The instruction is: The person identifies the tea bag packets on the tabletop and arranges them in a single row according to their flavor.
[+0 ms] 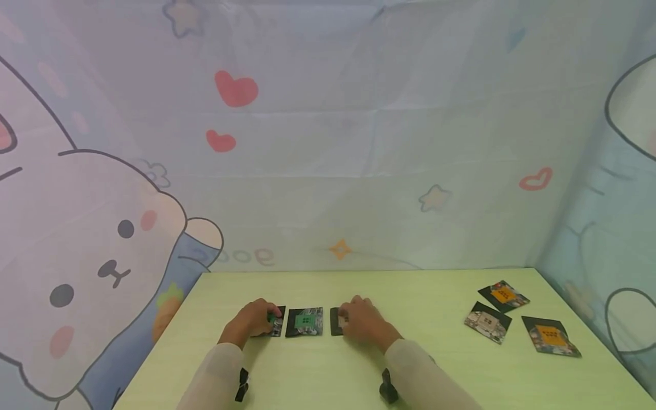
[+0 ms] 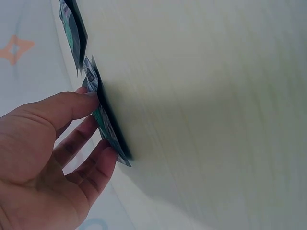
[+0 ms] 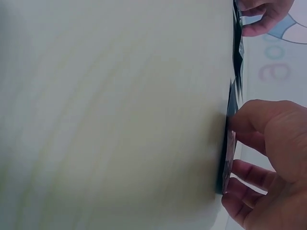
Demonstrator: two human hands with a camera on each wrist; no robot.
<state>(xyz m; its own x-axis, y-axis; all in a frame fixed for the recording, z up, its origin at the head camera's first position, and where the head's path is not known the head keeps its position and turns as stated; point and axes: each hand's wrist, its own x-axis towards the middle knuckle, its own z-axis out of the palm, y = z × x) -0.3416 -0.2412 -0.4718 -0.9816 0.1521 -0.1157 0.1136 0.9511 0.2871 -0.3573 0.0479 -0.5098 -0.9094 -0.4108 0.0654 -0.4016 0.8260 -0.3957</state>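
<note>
Three flat square packets lie in a row across the middle of the table. My left hand is on the leftmost, a dark packet with a green label. In the left wrist view, its thumb and fingertips hold that packet by its edges. Between the hands lies another green-labelled packet, untouched. My right hand covers much of the third, a dark packet with a beige label. The right wrist view shows thumb and fingers gripping this packet at its edges, flat or nearly flat on the table.
At the right of the pale yellow table lie two orange-labelled packets, one farther back and one nearer, with a beige-labelled packet beside them. A printed cloth backdrop rises behind the table's far edge.
</note>
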